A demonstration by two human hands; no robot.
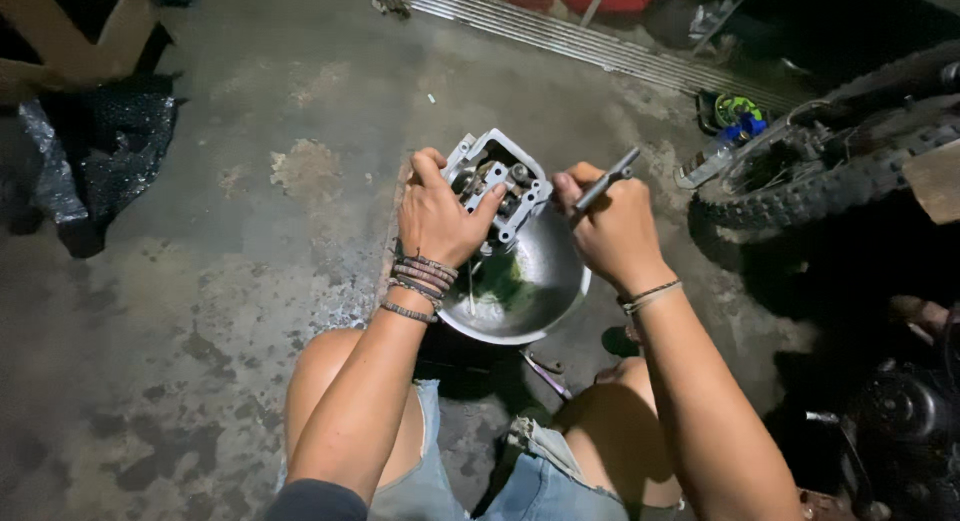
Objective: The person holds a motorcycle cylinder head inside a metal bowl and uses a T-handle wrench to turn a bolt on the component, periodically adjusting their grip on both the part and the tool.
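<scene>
Fingers of left hand (437, 216) pinch engine part (497, 184); right hand (607, 231) fingers pinch metal tool (606, 183).

Harsh head-on light, dark corners, wide-angle warp

Two hands showed — a left hand (436, 217) and a right hand (612, 231). There was one engine part (497, 181), one metal bowl (540, 281), one tool (606, 183), one tyre (800, 186) — and one bottle (708, 161).
</scene>
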